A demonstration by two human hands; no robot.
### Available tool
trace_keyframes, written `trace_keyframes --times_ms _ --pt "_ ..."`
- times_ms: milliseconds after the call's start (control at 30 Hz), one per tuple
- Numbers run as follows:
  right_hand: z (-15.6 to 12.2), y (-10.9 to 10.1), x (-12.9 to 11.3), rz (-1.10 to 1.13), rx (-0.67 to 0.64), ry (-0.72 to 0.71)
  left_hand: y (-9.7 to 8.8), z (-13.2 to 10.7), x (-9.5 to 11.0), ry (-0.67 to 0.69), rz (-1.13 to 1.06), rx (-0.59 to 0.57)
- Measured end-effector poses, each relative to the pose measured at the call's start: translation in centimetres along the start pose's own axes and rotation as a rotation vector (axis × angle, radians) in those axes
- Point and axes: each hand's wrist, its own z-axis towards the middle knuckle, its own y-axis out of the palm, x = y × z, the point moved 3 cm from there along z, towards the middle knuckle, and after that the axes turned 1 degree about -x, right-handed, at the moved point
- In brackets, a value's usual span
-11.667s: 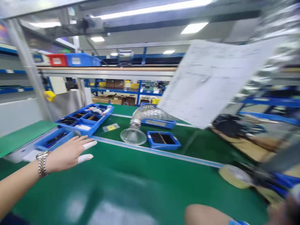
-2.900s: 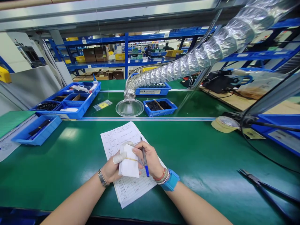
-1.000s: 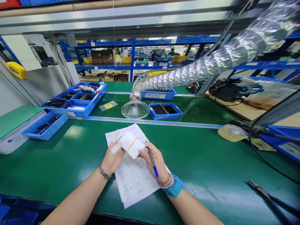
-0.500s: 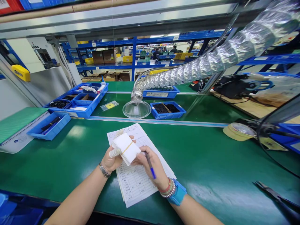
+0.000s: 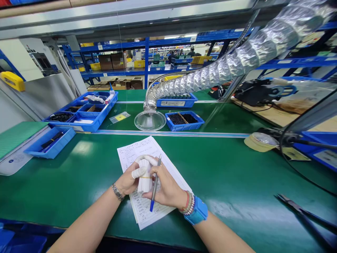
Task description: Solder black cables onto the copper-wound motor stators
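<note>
Stack of white cards [image 5: 144, 175], banded: on end, held just above the printed sheet [image 5: 131, 153] on the green bench [image 5: 223, 168].
Left hand [image 5: 127, 181]: wrapped round the stack, capped finger across its face.
Right hand [image 5: 165, 188]: gripping the stack's right side, pen [image 5: 154, 186] trapped alongside (blue end down).
Risk, as judged: pen slipping loose or marking the cards, through a doubled grip; cards fanning out of the band.
Change from half a second earlier: stack turned from a tilted flat face to edge-on; pen swung nearer vertical.
</note>
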Motion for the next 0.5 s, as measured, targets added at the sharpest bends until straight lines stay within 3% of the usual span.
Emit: trace_keyframes --times_ms 233,333,500 --pt "-0.7 0.5 0.3 -0.011 0.004 0.003 -0.3 0.1 -0.2 0.033 -0.097 0.096" --pt "-0.5 0.0 0.1 0.029 -0.003 0.004 -0.5 0.0 -0.3 0.020 -0.112 0.085" --pt "-0.2 -0.7 1.2 0.324 0.012 0.217 -0.8 0.0 -0.6 -0.088 -0.127 -0.010"
